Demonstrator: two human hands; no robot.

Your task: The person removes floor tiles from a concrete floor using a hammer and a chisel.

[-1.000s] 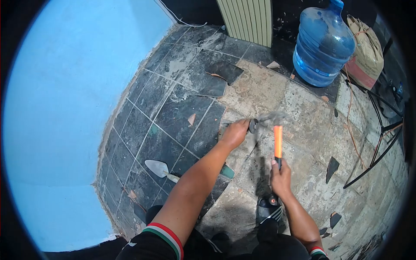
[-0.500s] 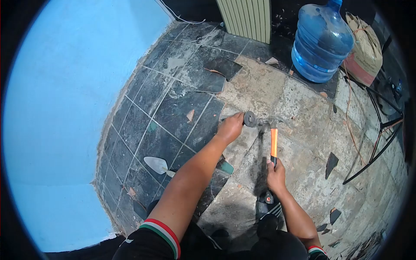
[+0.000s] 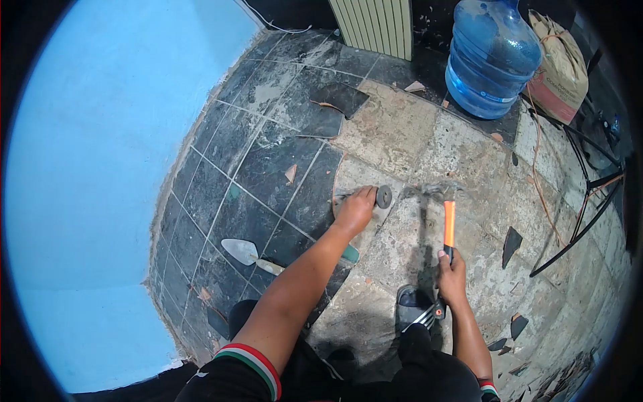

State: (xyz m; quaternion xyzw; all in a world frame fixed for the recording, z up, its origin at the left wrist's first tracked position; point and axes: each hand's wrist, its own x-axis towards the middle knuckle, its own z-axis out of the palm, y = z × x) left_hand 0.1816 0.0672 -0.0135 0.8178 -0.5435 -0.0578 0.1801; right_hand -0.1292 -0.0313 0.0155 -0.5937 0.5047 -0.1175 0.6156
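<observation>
My left hand [image 3: 355, 211] is closed round a chisel with a round grey disc [image 3: 383, 196] at its end, low over the broken edge of the dark tiles [image 3: 278, 167]. The chisel's shaft is mostly hidden by my fingers. To the right, my right hand [image 3: 452, 276] grips the black part of a hammer [image 3: 449, 224] with an orange handle. The hammer's head is at the far end, right of the disc and apart from it. A trowel [image 3: 240, 251] lies on the dark tiles, left of my left forearm.
A blue water jug [image 3: 492, 63] and a paper sack [image 3: 559, 70] stand at the back right, beside a black metal frame [image 3: 588, 201]. A ribbed panel [image 3: 375, 27] stands at the back. Tile shards [image 3: 512, 246] lie at right; a blue wall [image 3: 120, 167] borders the left.
The hammer in my right hand has moved right, away from the disc. My left hand and the chisel have shifted slightly down in view. More of a shoe shows.
</observation>
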